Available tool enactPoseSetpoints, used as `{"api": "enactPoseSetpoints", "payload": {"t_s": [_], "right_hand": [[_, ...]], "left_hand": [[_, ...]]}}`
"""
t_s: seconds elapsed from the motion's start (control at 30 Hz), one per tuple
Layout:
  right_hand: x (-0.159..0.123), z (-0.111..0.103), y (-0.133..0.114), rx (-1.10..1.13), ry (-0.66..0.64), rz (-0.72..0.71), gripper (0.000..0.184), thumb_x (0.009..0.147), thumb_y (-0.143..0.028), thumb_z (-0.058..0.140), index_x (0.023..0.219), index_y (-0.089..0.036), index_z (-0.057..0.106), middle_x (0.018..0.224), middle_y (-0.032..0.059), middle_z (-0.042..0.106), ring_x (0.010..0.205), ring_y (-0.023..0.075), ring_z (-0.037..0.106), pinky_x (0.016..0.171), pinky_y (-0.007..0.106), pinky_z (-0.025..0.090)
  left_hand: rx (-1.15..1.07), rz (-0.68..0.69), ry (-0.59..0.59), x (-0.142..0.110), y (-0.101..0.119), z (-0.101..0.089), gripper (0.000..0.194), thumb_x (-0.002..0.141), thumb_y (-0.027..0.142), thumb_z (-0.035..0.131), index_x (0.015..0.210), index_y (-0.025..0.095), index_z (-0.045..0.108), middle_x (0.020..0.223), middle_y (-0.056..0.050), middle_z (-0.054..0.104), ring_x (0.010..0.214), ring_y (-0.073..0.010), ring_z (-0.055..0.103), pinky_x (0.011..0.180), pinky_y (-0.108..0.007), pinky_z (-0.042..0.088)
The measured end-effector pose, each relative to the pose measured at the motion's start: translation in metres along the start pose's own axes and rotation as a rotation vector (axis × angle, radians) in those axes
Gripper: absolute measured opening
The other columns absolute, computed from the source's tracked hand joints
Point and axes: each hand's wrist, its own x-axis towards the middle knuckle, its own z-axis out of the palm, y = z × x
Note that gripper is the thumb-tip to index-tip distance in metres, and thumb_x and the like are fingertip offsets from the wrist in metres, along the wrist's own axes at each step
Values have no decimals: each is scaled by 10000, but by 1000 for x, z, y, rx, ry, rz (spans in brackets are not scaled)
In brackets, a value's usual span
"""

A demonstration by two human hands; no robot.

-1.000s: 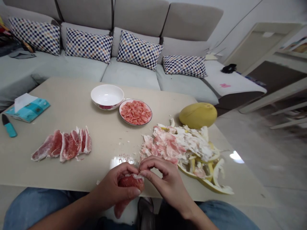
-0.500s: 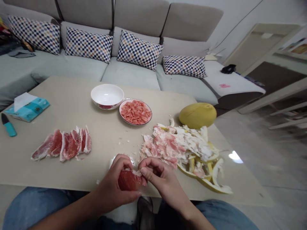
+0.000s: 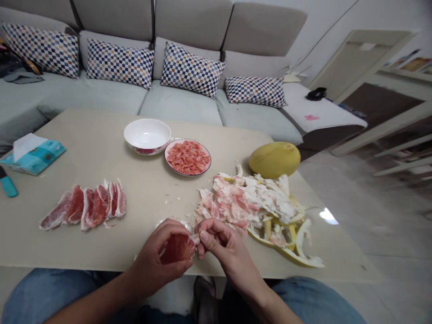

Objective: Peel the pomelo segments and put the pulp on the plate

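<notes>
A red pomelo segment [image 3: 178,249] is cupped in my left hand [image 3: 162,256], thumb below and fingers over its top, above the table's front edge. At its right end my right hand [image 3: 222,247] pinches a bit of pale membrane between thumb and forefinger. Part of the segment is hidden behind my left fingers. Just behind the hands lies something whitish and shiny, mostly covered. Several unpeeled pomelo segments [image 3: 89,204] stand in a row to the left. Torn membrane and white pith [image 3: 236,202] are heaped to the right.
A plate of peeled pomelo flesh [image 3: 188,157] stands beside a white bowl [image 3: 147,135]. Behind the yellow peel [image 3: 286,254] rests a whole pomelo [image 3: 275,159]. A tissue pack [image 3: 37,153] and a turquoise-handled knife [image 3: 8,186] lie at the left. A sofa lines the far side.
My right hand has shifted slightly at the segment's right end, where a whitish flap of membrane now stands out. My left hand has turned the segment a little. The view has shifted slightly.
</notes>
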Motion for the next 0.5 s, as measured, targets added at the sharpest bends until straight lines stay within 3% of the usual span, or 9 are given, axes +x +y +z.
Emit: {"api": "enactPoseSetpoints", "payload": {"t_s": [0.3,0.5], "right_hand": [[2,-2,-2,30,-22,14,287,844,-422,681,805,-165,558,602,-22,608,553,88,548,585,211,441],[3,-6,0,70,1,7,290,852,-432,669,821,-172,546,609,-21,613,574,103,574,600,223,452]], "left_hand": [[-169,7,-51,-4,-6,0,271,852,231,639,1110,296,590,1069,-45,565,1037,-210,555,902,-349,442],[-409,-218,4,-1,3,2,194,849,327,656,1034,272,632,975,-21,672,848,-151,640,766,-260,494]]}}
